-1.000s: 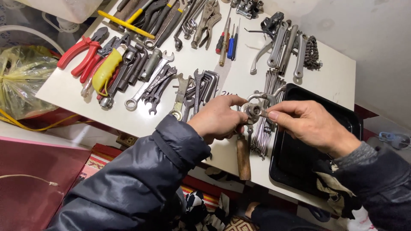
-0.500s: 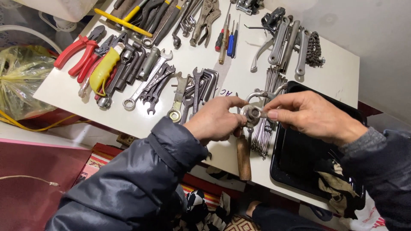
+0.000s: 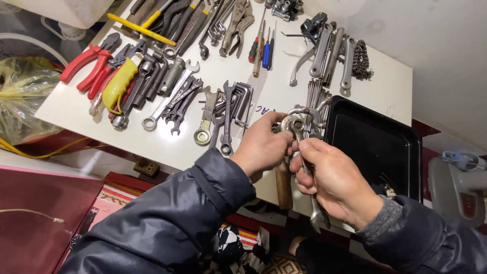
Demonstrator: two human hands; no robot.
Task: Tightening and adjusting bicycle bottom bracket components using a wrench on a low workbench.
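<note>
1. The left hand pinches a small rounded steel part with curved metal arms, just beside the near-left corner of the black tray; the fingers are closed on it.
2. The right hand is wrapped around a slim steel spanner, whose upper end meets the steel part and whose open jaw end pokes out below the palm, past the front edge of the white surface.
3. How the spanner seats on the part is hard to tell, since the fingers cover the joint.
4. The tray is glossy, rectangular and shallow (its rim rounded), lying right of the hands.
5. Left of the tray, a wooden handle lies under the left hand, overhanging the surface's front edge.
6. Further left of the tray lies a fan of dull grey combination wrenches, then red-handled pliers and a yellow-gripped tool.
7. Behind the tray lie polished crank arms and a coiled dark chain.
8. Bare surface shows only in a strip behind the tray and between the tool rows; the hands work over the front edge, with padded dark sleeves below.
</note>
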